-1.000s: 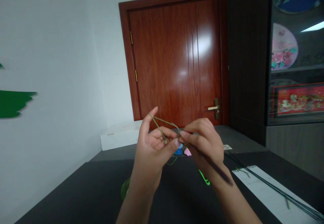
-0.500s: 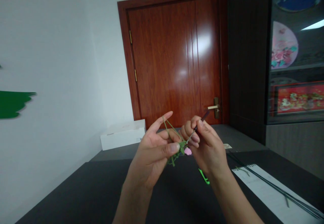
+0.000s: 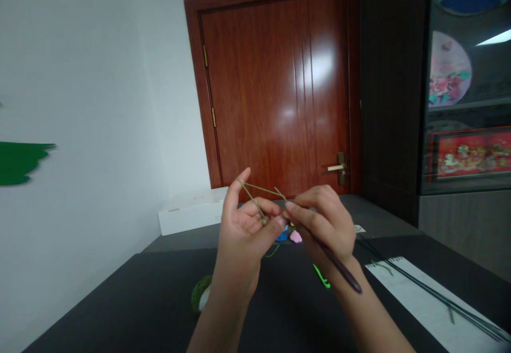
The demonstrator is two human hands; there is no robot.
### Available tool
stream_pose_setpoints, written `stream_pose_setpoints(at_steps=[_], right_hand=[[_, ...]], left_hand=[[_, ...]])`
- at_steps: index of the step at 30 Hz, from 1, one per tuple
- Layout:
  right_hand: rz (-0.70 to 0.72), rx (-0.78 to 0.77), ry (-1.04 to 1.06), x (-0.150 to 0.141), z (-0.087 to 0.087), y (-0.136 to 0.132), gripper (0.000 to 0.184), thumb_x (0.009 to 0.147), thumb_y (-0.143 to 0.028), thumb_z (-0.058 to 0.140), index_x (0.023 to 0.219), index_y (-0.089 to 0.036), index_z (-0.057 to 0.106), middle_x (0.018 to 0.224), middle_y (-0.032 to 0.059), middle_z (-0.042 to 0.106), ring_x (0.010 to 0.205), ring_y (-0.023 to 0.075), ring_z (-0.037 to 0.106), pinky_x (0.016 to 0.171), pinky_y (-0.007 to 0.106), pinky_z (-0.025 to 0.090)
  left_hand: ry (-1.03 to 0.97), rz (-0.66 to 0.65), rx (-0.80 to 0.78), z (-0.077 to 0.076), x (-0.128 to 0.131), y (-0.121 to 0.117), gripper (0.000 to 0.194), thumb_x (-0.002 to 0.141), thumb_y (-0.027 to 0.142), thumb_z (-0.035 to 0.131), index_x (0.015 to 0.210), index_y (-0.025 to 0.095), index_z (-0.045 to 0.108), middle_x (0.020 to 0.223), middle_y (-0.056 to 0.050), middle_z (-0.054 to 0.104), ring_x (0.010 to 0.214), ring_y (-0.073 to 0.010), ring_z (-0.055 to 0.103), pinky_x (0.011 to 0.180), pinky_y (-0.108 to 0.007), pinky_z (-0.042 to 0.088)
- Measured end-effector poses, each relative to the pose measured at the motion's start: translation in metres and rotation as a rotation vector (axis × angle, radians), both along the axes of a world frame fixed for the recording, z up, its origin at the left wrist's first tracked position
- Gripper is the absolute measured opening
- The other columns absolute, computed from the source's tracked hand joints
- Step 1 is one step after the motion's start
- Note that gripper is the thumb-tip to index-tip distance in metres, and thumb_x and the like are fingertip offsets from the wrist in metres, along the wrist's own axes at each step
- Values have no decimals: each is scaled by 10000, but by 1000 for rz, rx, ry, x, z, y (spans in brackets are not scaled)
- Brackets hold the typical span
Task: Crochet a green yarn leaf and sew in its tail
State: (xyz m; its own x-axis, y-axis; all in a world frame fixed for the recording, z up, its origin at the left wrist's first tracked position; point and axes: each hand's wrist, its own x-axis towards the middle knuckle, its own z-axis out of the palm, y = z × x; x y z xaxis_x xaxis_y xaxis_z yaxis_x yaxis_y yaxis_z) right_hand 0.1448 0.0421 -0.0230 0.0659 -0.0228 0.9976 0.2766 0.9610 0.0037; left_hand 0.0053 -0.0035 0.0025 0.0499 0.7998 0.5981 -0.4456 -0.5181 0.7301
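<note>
Green yarn (image 3: 260, 187) runs over the raised index finger of my left hand (image 3: 241, 244) and stretches across to my right hand (image 3: 329, 222). My left thumb and bent fingers pinch the yarn, with the fingertips of both hands close together. Between the right thumb and fingers is a crochet hook with a dark handle (image 3: 339, 265), which slants down toward my wrist. The green crocheted piece is hidden behind the fingers. Behind the hands, a pink piece (image 3: 296, 236) and a blue piece (image 3: 282, 235) lie on the table.
A green yarn ball (image 3: 197, 293) sits beside my left forearm on the black table (image 3: 131, 300). Right of centre lies a bright green tool (image 3: 321, 277). Dark stems (image 3: 435, 288) cross a white notepad (image 3: 411, 302). A white box (image 3: 191, 217) stands near the wall.
The hook has swung round, its handle now pointing down toward my right wrist instead of up. My left index finger has shifted left, widening the yarn loop. The green piece has gone from sight.
</note>
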Motion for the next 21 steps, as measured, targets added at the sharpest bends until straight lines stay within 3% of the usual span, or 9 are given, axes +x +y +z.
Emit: stream_pose_setpoints(at_steps=[1, 3, 5, 7, 10, 14, 17, 19, 21], right_hand=[[-29, 85, -1, -1, -1, 0, 199, 855, -120, 723, 946, -296, 702, 785, 4, 696, 710, 194, 613, 698, 393, 478], [98, 153, 65, -6, -2, 0, 181, 883, -154, 699, 976, -309, 693, 808, 7, 695, 705, 197, 620, 692, 403, 501], [397, -38, 207, -14, -1, 0, 24, 930, -256, 669, 909, -268, 664, 745, 15, 632, 693, 200, 613, 647, 376, 494], [680, -229, 266, -19, 2, -2, 130, 972, -347, 609, 880, -256, 610, 662, -15, 545, 609, 172, 543, 589, 333, 461], [886, -387, 324, -18, 7, -3, 195, 982, -391, 584, 853, -245, 564, 614, -46, 472, 545, 137, 437, 558, 293, 397], [1034, -538, 328, -13, 9, -3, 234, 967, -379, 595, 801, -224, 538, 597, -64, 412, 513, 111, 356, 524, 265, 324], [1086, -671, 194, -11, 10, -4, 312, 965, -423, 600, 755, -223, 484, 587, -73, 408, 490, 100, 332, 500, 258, 305], [1027, -678, 122, -10, 10, -4, 309, 954, -410, 634, 762, -227, 475, 611, -65, 467, 513, 105, 401, 518, 259, 343], [816, -547, 121, -8, 9, -3, 225, 930, -326, 684, 802, -232, 525, 683, -42, 557, 594, 125, 511, 570, 274, 403]], left_hand=[[-11, -93, -65, 0, -1, 0, 978, 713, 50, 826, 1545, 188, 332, 760, 9, 683, 710, -137, 638, 713, -247, 526], [-32, -288, -195, 0, -3, 2, 934, 706, 49, 818, 1520, 119, 366, 824, -34, 691, 736, -142, 649, 735, -252, 526], [-58, -404, -247, 0, -6, 3, 948, 705, 34, 805, 1532, 98, 347, 899, -79, 705, 778, -153, 663, 754, -250, 520], [-65, -452, -232, 1, -9, 4, 980, 698, 3, 786, 1553, 104, 317, 914, -91, 705, 806, -166, 661, 763, -255, 512], [-39, -439, -168, 2, -12, 5, 962, 732, 4, 761, 1570, 133, 307, 798, -43, 664, 739, -156, 618, 689, -242, 476], [8, -398, -120, 2, -14, 8, 918, 747, 37, 772, 1556, 150, 354, 789, -33, 661, 721, -152, 596, 674, -250, 467], [48, -265, -50, 1, -12, 9, 956, 724, 72, 820, 1554, 194, 362, 777, -16, 676, 738, -174, 626, 735, -301, 501], [61, -145, 8, 1, -9, 7, 1001, 719, 78, 838, 1566, 251, 332, 759, 6, 678, 750, -182, 648, 768, -322, 515], [57, -54, 35, 2, -6, 3, 1011, 731, 70, 835, 1569, 287, 313, 757, 21, 679, 754, -164, 651, 777, -299, 520]])
